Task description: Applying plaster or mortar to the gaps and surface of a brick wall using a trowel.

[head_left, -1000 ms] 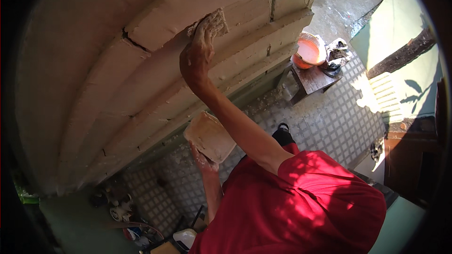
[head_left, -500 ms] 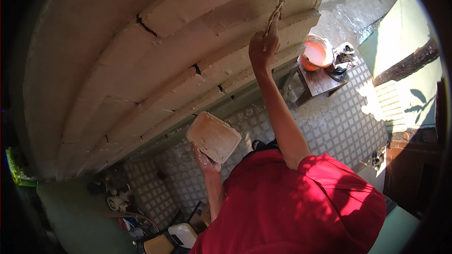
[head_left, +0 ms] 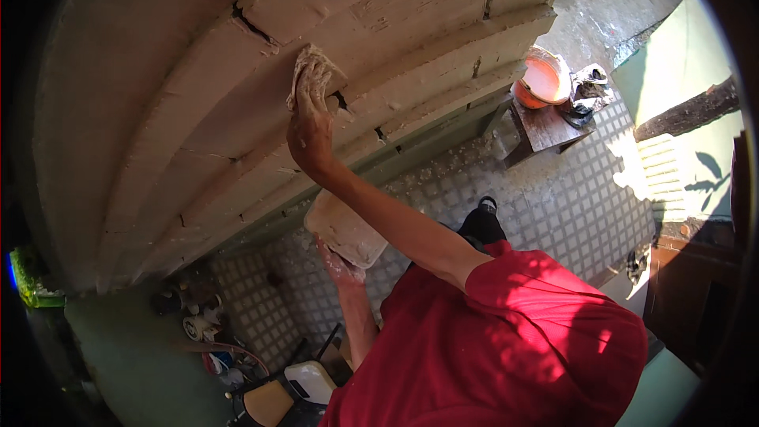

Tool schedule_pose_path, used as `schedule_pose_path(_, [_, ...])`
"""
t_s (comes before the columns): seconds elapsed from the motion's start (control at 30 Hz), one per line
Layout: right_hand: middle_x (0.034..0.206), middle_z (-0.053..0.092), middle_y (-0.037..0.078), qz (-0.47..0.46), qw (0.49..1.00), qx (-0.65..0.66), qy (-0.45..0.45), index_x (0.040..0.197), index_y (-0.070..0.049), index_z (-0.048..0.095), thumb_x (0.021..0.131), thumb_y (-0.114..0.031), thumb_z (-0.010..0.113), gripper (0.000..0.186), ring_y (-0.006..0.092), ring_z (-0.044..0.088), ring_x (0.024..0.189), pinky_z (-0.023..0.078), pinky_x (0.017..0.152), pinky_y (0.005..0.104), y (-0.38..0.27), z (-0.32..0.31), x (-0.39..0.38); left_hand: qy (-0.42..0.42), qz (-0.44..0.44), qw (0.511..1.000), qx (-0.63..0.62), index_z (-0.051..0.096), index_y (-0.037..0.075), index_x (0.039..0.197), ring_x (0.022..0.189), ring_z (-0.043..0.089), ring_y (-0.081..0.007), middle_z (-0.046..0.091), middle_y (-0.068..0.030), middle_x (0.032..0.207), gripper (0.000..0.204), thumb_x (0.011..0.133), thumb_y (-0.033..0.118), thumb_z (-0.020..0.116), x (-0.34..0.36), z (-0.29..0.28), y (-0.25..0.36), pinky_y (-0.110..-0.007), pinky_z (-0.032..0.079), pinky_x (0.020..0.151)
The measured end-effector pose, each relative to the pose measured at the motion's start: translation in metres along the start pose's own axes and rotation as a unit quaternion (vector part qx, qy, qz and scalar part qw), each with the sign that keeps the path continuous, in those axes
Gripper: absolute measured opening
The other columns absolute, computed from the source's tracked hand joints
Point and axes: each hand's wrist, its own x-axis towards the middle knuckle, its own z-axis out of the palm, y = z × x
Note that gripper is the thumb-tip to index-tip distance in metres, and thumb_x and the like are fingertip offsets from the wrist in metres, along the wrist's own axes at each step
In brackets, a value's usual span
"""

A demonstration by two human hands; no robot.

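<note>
My right hand grips a flat, plaster-smeared piece, perhaps a scraper or pad, against the cream, stepped, moulded surface, beside one of several dark cracks. I cannot make out what the piece is under the plaster. Below, my left hand holds a shallow, rounded-rectangular pale container coated with plaster, partly hidden behind my right forearm.
An orange bucket of pale liquid and crumpled black-and-white bags sit on a small wooden bench at right. Tools and cans and chairs are at lower left on the checked tile floor, near a dark wooden cabinet.
Half a second ago my right hand was higher and farther right, by an upper seam; it has swept left and down along the surface. My forearm now crosses in front of the container.
</note>
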Motion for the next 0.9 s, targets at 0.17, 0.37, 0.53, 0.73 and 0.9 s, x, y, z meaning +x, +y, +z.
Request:
schedule_pose_path(0.17, [0.102, 0.063, 0.026, 0.05, 0.995, 0.055, -0.065, 0.125, 0.007, 0.053, 0.083, 0.007, 0.048, 0.042, 0.038, 0.06, 0.087, 0.049, 0.075, 0.0374, -0.006, -0.063, 0.001, -0.022, 0.003, 1.0, -0.022, 0.039, 0.016, 0.144, 0.129, 0.046, -0.0299, 0.045, -0.0071, 0.143, 0.055, 0.097, 0.044, 0.048, -0.004, 0.003, 0.006, -0.048, 0.043, 0.105])
schedule_pose_path(0.37, [0.068, 0.05, 0.022, 0.003, 0.988, -0.076, 0.136, 0.118, -0.001, 0.061, 0.085, -0.002, 0.048, 0.035, 0.0201, 0.043, 0.055, 0.039, 0.054, 0.0383, 0.063, -0.183, 0.123, -0.009, 0.007, 1.0, -0.009, 0.038, 0.014, 0.144, 0.127, 0.048, -0.029, 0.046, -0.0076, 0.141, 0.058, 0.097, 0.046, 0.05, -0.009, 0.002, -0.006, -0.047, 0.044, 0.103])
schedule_pose_path(0.53, [0.066, 0.055, 0.02, -0.048, 0.985, -0.15, 0.068, 0.112, -0.002, 0.065, 0.083, -0.005, 0.048, 0.034, 0.0301, 0.052, 0.056, 0.043, 0.056, 0.0396, 0.068, -0.213, 0.187, -0.014, 0.027, 0.999, -0.03, 0.039, 0.014, 0.142, 0.126, 0.049, -0.0284, 0.047, -0.0075, 0.14, 0.059, 0.096, 0.047, 0.052, -0.004, -0.019, -0.012, -0.046, 0.045, 0.103])
schedule_pose_path(0.73, [0.099, 0.063, 0.029, 0.054, 0.966, -0.231, -0.097, 0.128, -0.004, 0.058, 0.085, 0.0, 0.049, 0.045, 0.0424, 0.064, 0.086, 0.051, 0.07, 0.0393, 0.024, -0.165, 0.135, -0.011, 0.026, 0.999, -0.023, 0.04, 0.014, 0.142, 0.124, 0.05, -0.028, 0.048, -0.0073, 0.139, 0.058, 0.095, 0.047, 0.053, -0.002, -0.003, -0.008, -0.046, 0.046, 0.101])
schedule_pose_path(0.9, [0.097, 0.065, 0.025, -0.095, 0.981, -0.092, -0.143, 0.126, -0.005, 0.059, 0.078, 0.004, 0.042, 0.052, 0.0432, 0.064, 0.089, 0.052, 0.074, 0.0376, 0.03, -0.153, 0.108, -0.037, 0.002, 0.999, -0.022, 0.04, 0.013, 0.142, 0.123, 0.051, -0.0275, 0.048, -0.0073, 0.138, 0.059, 0.096, 0.047, 0.053, 0.015, 0.001, -0.012, -0.045, 0.047, 0.101])
